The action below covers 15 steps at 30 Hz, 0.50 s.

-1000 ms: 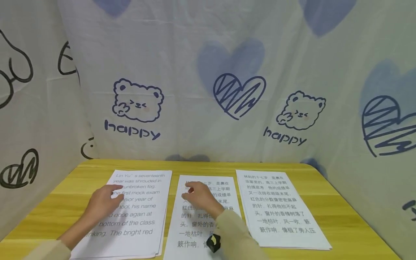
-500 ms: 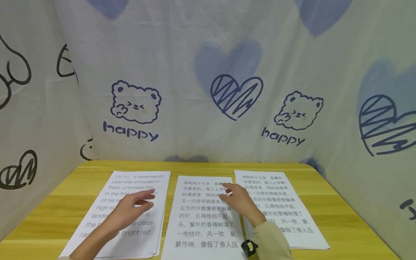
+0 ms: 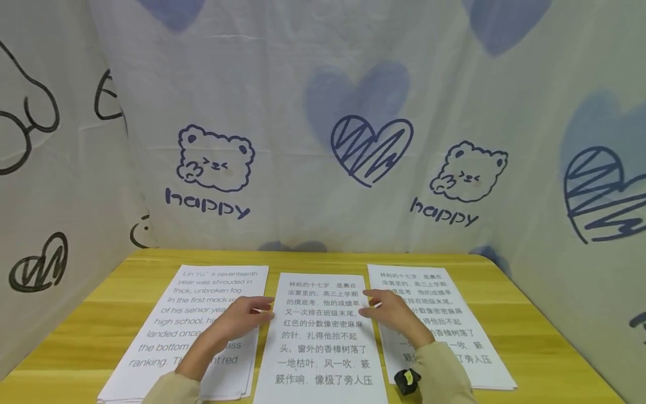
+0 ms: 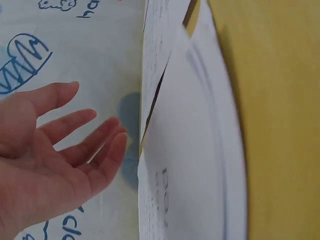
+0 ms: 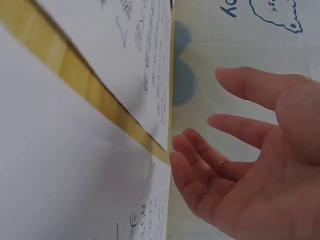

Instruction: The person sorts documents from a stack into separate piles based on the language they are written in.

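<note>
A printed sheet of paper (image 3: 323, 336) with Chinese text lies at the middle of the table. My left hand (image 3: 239, 318) hovers over the right edge of a paper stack (image 3: 194, 314) printed in English, its fingertips close to the middle sheet's left edge. On the other side, my right hand (image 3: 396, 315) overlaps the right-hand paper stack (image 3: 449, 325) with Chinese text, fingertips beside the middle sheet's right edge. Both wrist views show relaxed, spread fingers: the left hand (image 4: 60, 150) and the right hand (image 5: 250, 155) hold nothing.
The yellow wood-grain table (image 3: 535, 336) runs back to a white curtain (image 3: 292, 168) with bears and hearts, which also encloses both sides. A dark band with a yellow mark (image 3: 406, 380) is on the right wrist.
Both hands have moved right: the left from over the English stack to the middle sheet's left edge, the right from over the middle sheet to its right edge. The papers have stayed put.
</note>
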Each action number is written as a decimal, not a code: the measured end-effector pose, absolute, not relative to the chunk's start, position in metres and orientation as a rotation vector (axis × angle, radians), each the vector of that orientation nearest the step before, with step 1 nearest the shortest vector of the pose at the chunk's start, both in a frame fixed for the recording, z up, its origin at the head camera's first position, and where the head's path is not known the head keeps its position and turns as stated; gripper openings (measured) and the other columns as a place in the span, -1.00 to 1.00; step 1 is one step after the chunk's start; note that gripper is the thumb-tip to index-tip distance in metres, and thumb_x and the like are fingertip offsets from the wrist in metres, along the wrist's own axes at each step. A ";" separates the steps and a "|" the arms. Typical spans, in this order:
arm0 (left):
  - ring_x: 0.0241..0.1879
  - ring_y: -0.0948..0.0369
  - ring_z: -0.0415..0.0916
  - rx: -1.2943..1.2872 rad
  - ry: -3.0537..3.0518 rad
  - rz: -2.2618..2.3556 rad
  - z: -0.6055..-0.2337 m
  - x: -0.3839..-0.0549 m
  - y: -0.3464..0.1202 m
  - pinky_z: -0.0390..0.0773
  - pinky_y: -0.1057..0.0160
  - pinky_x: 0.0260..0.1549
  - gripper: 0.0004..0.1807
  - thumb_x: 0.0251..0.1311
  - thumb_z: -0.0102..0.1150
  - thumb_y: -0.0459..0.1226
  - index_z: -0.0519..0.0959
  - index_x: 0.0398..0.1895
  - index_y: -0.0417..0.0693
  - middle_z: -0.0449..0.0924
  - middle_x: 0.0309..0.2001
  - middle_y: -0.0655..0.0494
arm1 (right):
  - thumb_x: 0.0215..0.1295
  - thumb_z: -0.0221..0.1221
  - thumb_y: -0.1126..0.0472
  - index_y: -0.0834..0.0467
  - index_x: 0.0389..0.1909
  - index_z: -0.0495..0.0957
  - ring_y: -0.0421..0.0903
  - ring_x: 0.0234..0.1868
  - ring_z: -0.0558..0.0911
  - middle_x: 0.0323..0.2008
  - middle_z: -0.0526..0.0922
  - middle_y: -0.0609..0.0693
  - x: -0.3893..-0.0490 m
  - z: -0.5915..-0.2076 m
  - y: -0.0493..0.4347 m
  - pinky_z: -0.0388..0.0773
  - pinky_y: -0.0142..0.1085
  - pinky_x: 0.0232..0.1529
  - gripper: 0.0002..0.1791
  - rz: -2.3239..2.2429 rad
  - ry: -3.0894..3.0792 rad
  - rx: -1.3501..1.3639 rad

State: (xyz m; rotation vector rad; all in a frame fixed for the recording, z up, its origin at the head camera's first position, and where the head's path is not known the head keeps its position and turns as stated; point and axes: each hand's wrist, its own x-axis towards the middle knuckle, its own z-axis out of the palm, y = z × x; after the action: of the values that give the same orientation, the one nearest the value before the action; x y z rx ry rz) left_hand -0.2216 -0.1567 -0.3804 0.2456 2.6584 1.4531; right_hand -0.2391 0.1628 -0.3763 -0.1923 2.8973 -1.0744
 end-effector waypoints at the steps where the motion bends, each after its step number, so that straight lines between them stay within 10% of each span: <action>1: -0.06 0.05 0.52 0.245 2.678 1.426 -0.381 -0.223 -0.154 0.53 0.06 -0.10 -0.51 0.21 0.22 -0.29 0.49 0.20 -0.29 0.58 0.00 -0.10 | 0.19 0.30 0.16 0.29 0.21 0.48 0.05 -0.11 0.57 -0.07 0.58 0.14 -0.240 -0.378 0.163 0.53 -0.10 -0.20 -0.43 -1.069 2.897 -0.197; 15: -0.13 0.04 0.51 0.152 2.706 1.187 -0.385 -0.242 -0.149 0.52 0.01 -0.12 -0.44 0.18 0.25 -0.24 0.43 0.22 -0.35 0.54 -0.06 -0.13 | 0.10 0.37 0.15 0.30 0.19 0.49 -0.04 -0.22 0.51 -0.20 0.56 0.05 -0.243 -0.380 0.172 0.49 -0.10 -0.17 -0.37 -1.021 2.844 -0.161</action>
State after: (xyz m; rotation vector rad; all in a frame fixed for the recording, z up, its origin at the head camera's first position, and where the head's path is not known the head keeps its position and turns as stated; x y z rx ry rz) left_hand -0.2423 -0.1485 -0.3847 0.1521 2.7059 1.1871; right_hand -0.2431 0.1720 -0.3798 -0.1607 2.8438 -1.0210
